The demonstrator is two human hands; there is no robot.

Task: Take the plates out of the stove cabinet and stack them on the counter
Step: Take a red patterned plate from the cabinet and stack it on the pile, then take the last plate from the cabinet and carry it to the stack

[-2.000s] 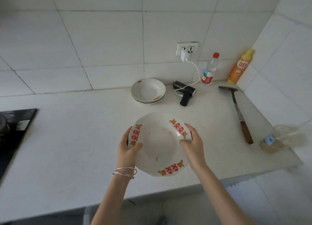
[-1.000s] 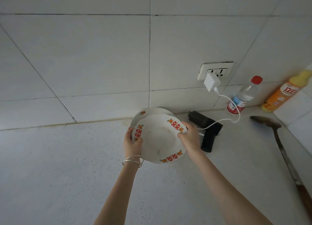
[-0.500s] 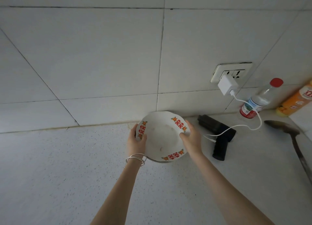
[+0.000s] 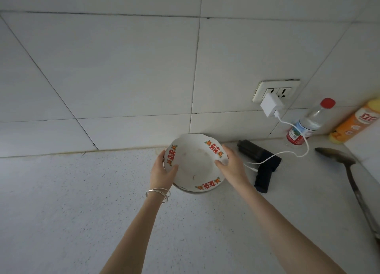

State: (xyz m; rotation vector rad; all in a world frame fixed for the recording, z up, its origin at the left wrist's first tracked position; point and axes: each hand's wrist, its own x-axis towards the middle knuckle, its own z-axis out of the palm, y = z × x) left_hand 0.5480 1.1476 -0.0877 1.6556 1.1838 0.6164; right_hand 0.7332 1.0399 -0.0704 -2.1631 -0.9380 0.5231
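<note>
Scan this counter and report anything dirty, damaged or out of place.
The top plate has brownish smudges and a dark speck inside. A black handheld device lies right beside it, its white cable trailing across the counter from the wall charger.
</note>
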